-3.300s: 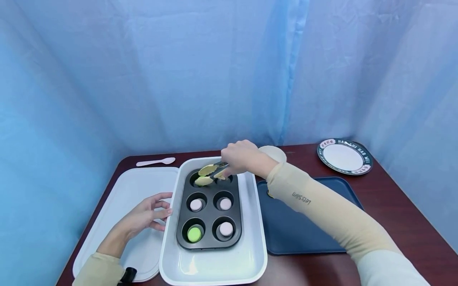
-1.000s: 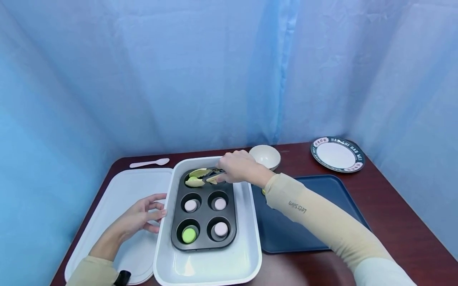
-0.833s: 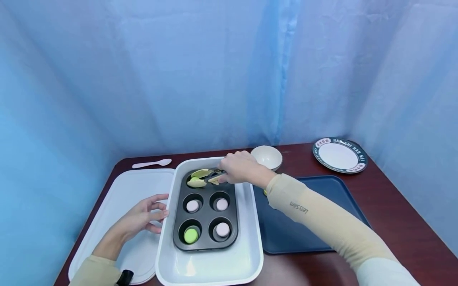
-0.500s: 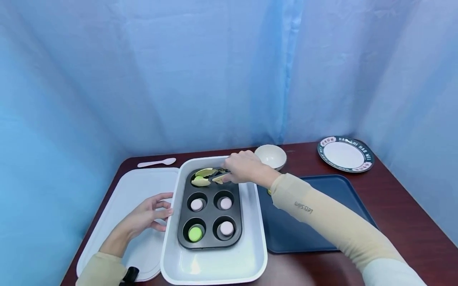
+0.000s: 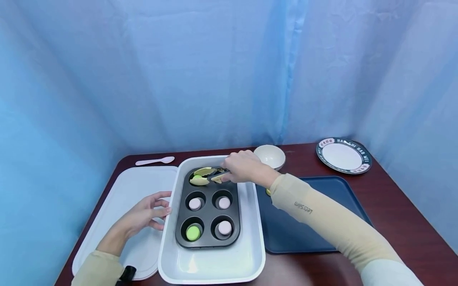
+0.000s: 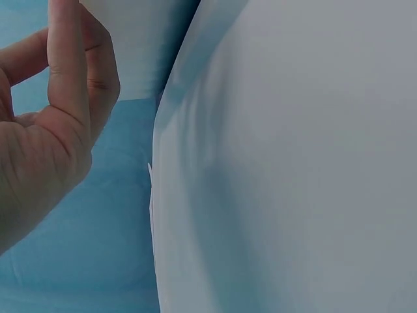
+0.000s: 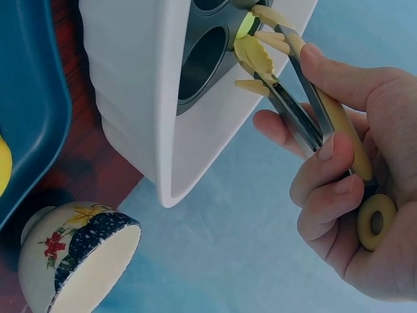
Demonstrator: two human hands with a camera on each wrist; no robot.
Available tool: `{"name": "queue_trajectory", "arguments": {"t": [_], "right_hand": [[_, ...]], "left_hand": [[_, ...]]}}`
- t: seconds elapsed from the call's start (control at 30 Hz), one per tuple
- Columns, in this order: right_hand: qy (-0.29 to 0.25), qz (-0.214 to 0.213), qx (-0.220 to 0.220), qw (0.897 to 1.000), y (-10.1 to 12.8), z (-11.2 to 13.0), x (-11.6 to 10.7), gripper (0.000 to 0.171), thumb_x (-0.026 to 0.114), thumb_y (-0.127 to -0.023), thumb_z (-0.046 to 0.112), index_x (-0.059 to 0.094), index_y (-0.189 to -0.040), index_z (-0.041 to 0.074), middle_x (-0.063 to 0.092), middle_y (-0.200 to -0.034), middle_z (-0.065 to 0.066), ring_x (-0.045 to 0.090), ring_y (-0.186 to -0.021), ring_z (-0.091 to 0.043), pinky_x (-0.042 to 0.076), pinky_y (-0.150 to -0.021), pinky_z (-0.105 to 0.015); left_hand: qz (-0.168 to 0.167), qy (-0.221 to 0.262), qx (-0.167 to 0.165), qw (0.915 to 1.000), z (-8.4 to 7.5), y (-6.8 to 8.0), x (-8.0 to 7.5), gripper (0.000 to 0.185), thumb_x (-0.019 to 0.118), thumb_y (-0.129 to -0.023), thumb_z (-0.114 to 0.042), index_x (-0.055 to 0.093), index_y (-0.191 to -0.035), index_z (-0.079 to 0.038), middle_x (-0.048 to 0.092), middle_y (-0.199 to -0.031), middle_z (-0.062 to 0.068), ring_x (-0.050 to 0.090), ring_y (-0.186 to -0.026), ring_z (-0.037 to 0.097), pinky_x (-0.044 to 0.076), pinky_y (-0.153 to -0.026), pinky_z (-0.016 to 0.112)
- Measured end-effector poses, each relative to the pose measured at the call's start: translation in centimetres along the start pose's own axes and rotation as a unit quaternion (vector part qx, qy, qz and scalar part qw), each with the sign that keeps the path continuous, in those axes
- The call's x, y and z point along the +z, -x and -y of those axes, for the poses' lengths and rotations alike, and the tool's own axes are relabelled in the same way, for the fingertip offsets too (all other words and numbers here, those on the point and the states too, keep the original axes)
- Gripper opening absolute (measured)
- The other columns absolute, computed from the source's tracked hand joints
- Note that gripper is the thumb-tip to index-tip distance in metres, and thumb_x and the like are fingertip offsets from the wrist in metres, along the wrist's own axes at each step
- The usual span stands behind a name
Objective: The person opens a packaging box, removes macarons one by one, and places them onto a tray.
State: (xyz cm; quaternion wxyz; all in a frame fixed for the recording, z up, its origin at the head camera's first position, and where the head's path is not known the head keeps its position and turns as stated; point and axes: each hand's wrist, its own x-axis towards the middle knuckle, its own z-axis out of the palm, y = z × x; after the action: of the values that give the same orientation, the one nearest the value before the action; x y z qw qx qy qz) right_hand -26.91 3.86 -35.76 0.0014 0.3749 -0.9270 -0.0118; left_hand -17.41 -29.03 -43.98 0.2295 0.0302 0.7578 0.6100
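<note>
My right hand (image 5: 245,167) grips kitchen tongs (image 7: 293,85) with yellow tips, thumb on one arm and fingers curled round the other. Their tips reach into the far left cup of a dark muffin tin (image 5: 208,214), either side of a green disc like a macaron (image 5: 197,177); whether they clamp it, I cannot tell. Nearer cups hold another green macaron (image 5: 193,233) and several pale pink ones (image 5: 224,227). The far right cup is partly covered by my hand. The tin sits in a white basin (image 5: 211,266). At its left rim rests my left hand (image 5: 144,216), fingers loosely bent, holding nothing.
Left of the basin lies a white board or lid (image 5: 136,182), with a pale spoon (image 5: 155,161) behind it. To the right are a blue tray (image 5: 304,234) bearing a partly hidden yellow item, a flowered bowl (image 7: 85,254) and a green-rimmed plate (image 5: 341,156).
Since the earliest frame, my right hand has come slightly lower and nearer, uncovering more of the bowl. The tong tips now flank the far green macaron. My left hand stays by the rim.
</note>
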Motion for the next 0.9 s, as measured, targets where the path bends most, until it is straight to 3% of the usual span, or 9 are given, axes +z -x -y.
{"name": "queue_trajectory", "arguments": {"t": [0.47,0.6,0.73,0.9], "right_hand": [[-0.025,-0.009,-0.003,1.000,0.6,-0.5,-0.4,0.024,0.073,-0.093,0.045,0.071,-0.086,0.022,0.042,-0.059,0.005,0.037,-0.048,-0.013,0.023,-0.042,-0.027],[-0.043,-0.006,0.001,0.999,1.5,-0.9,-1.5,0.025,0.073,-0.093,0.044,0.077,-0.102,0.021,0.050,-0.064,0.004,0.037,-0.048,-0.013,0.024,-0.041,-0.026],[-0.044,-0.019,-0.006,0.999,3.0,-1.4,-2.5,0.043,0.073,-0.094,0.044,0.073,-0.127,0.017,0.066,-0.080,0.002,0.036,-0.044,-0.012,0.025,-0.040,-0.025],[-0.019,-0.068,-0.024,0.997,5.7,-2.5,-3.4,0.049,0.072,-0.094,0.045,0.068,-0.135,0.017,0.072,-0.100,-0.001,0.046,-0.051,-0.010,0.030,-0.039,-0.023]], "left_hand": [[0.001,0.003,0.001,1.0000,0.0,0.1,0.0,0.071,0.069,-0.097,-0.014,0.031,-0.154,0.001,0.057,-0.114,0.021,0.067,-0.085,0.024,0.063,-0.072,0.050],[0.002,0.003,0.001,1.0000,0.1,0.0,0.0,0.070,0.069,-0.097,-0.015,0.032,-0.154,0.000,0.057,-0.115,0.022,0.068,-0.086,0.025,0.063,-0.072,0.050],[0.002,0.001,0.000,1.0000,0.0,0.0,0.0,0.070,0.070,-0.097,-0.015,0.032,-0.154,0.000,0.057,-0.115,0.021,0.070,-0.089,0.027,0.062,-0.073,0.049],[-0.004,-0.004,-0.002,1.0000,0.0,0.0,-0.1,0.072,0.071,-0.096,-0.016,0.032,-0.155,-0.001,0.058,-0.115,0.021,0.071,-0.091,0.028,0.063,-0.073,0.049]]}}
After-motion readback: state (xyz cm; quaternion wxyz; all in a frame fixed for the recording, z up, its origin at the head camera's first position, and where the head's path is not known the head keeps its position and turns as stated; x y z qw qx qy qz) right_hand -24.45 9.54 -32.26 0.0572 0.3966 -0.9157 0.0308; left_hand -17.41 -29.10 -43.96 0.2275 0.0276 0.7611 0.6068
